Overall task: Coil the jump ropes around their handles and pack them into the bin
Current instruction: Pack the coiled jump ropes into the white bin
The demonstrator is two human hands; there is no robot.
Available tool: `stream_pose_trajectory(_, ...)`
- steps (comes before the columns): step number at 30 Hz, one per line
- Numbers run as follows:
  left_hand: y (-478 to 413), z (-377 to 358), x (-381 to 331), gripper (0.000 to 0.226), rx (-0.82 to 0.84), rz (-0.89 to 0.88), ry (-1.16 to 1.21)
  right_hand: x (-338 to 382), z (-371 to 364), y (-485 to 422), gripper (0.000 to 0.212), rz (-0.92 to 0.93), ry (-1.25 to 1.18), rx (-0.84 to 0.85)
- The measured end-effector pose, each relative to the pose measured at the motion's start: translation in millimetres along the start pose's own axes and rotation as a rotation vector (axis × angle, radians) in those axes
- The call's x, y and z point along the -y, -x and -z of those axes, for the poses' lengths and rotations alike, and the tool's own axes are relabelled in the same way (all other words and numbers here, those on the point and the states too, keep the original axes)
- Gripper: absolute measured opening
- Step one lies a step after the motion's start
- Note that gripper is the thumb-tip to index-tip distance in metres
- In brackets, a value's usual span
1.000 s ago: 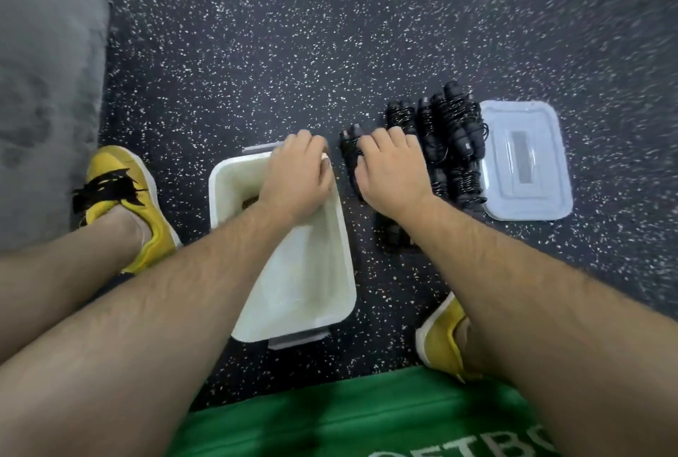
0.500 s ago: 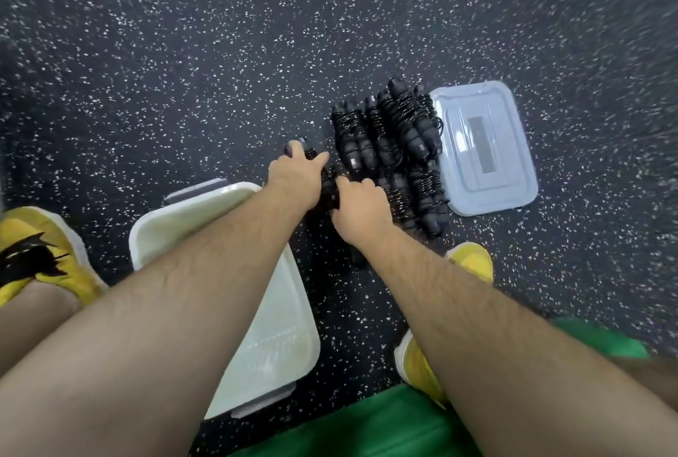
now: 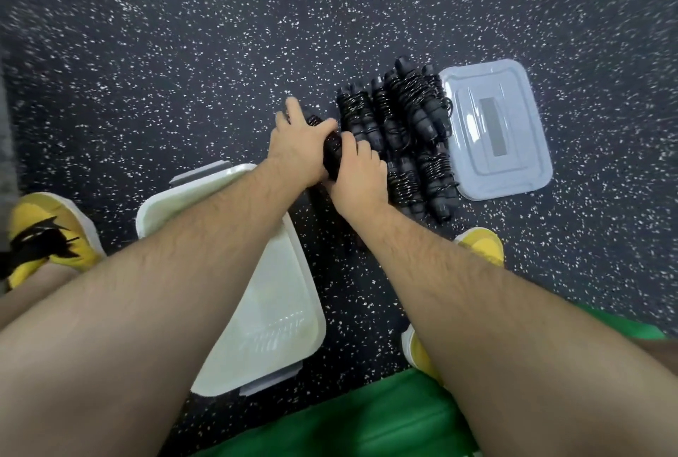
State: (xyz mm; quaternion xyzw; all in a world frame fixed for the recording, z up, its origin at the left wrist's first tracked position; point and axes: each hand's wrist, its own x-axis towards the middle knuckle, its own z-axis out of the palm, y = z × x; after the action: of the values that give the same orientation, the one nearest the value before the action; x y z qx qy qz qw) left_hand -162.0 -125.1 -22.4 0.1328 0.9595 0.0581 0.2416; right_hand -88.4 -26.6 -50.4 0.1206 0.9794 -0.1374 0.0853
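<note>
One wound rope (image 3: 332,154) is gripped mid-frame by the left hand (image 3: 299,148) and right hand (image 3: 357,179), close together. More wound ropes (image 3: 407,133) are piled just right. The bin (image 3: 279,302), lower left, seems unfilled.

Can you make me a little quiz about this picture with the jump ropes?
1. True or false: the lid is on the bin.
2. Which hand grips the black jump rope? A) left hand only B) right hand only C) both
3. Fill in: the row of coiled ropes lies on the floor between the bin and the ____.
Key: 1 false, it lies on the floor; 2 C; 3 lid.
</note>
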Motion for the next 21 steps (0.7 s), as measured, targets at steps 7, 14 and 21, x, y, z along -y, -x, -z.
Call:
stream_pose_trajectory(7,56.0,56.3,23.7,0.081,-0.139,-0.004,0.041,12.4,68.6,-1.0,0.080,0.268,-0.104,0.021)
stream_pose_trajectory(14,163.4,54.3,61.9,0.075,-0.211,-0.055,0.077,32.6,109.2,56.4,0.078,0.442,-0.151,0.180)
stream_pose_trajectory(21,231.7,-3.4,94.8,0.071,-0.139,0.039,0.105,60.3,79.5,114.0,0.069,0.650,0.049,0.294)
